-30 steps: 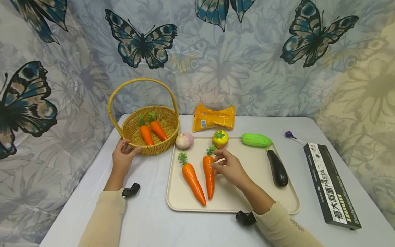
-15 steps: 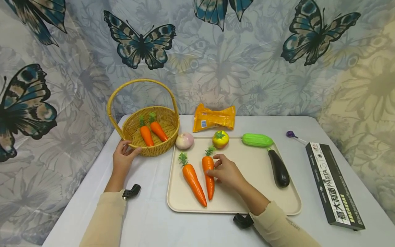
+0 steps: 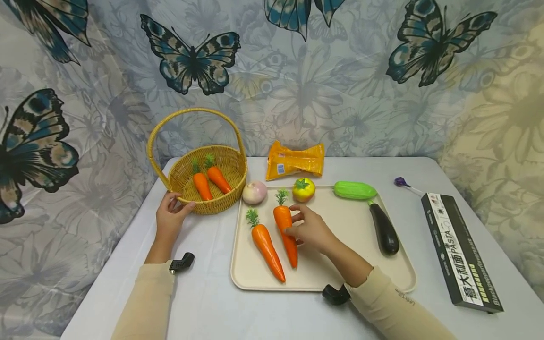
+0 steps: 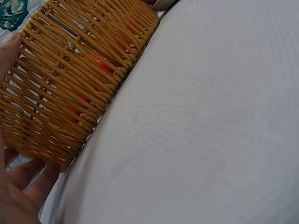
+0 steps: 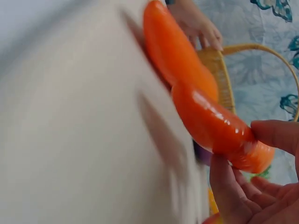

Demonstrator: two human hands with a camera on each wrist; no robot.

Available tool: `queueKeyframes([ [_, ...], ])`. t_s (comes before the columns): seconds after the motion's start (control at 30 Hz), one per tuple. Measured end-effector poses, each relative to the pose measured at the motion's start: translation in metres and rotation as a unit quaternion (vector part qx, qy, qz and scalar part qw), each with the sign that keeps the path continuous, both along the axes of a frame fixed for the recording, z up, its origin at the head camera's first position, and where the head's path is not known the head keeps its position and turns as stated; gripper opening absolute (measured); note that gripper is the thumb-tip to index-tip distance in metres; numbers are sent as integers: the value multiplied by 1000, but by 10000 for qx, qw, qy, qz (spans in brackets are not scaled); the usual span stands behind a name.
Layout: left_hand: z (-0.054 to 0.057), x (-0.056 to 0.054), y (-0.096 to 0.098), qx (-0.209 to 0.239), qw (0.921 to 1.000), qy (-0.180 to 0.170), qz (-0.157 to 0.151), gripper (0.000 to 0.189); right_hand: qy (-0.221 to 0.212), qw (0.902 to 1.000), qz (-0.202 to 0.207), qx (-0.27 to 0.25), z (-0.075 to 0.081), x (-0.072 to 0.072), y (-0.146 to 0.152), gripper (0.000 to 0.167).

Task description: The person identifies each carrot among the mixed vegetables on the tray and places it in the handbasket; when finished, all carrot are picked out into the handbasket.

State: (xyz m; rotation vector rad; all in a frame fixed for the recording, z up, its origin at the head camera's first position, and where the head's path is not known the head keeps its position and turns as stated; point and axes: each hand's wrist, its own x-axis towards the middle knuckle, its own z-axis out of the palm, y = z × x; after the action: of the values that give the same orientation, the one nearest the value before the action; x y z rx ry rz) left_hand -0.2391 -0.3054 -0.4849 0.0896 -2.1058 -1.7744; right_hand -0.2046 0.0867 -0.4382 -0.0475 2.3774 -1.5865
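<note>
My left hand [image 3: 170,221] grips the near left side of a yellow wicker basket [image 3: 216,206]; the left wrist view has the thumb on one side of the weave [image 4: 74,65] and the fingers at its other edge. Two orange carrots [image 3: 202,187] with green tops lie inside. Between thumb and fingers, my right hand [image 3: 315,231] pinches another carrot [image 3: 282,217] over the beige tray [image 3: 340,264]. In the right wrist view that carrot [image 5: 210,119] is raised, its shadow apart on the tray. One more carrot [image 3: 267,252] lies to its left.
A pink-white onion [image 3: 254,192] and a yellow tomato-like vegetable [image 3: 303,190] sit by the tray's far rim. A green zucchini-like vegetable [image 3: 354,190] and an eggplant [image 3: 384,231] lie right. Beyond are an orange packet [image 3: 295,161], a lollipop [image 3: 400,182] and a pasta box [image 3: 461,255].
My right hand has closed on the carrot and lifted it slightly, its top shifting left and its tip right. The left hand keeps its place on the basket.
</note>
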Motion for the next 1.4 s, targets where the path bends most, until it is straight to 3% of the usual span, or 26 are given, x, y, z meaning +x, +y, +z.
queueKeyframes([
  [0.23,-1,-6,-2,-26,9999,96,-94,52,265,9985,145,-448,23,-27,-10,68],
  [0.57,-10,-2,1,28,9999,-34,-132,55,606,9958,411,-544,36,-48,-32,63],
  [0.8,-4,-4,0,6,9999,39,-166,56,740,9936,645,-560,45,-70,-59,64],
  [1.13,-2,-6,-7,-125,9994,-258,-191,62,861,9805,1274,-1225,58,-103,-98,60],
  [1.4,-2,-5,-6,68,9996,-189,-207,60,942,9784,1263,-1342,79,-122,-124,65],
])
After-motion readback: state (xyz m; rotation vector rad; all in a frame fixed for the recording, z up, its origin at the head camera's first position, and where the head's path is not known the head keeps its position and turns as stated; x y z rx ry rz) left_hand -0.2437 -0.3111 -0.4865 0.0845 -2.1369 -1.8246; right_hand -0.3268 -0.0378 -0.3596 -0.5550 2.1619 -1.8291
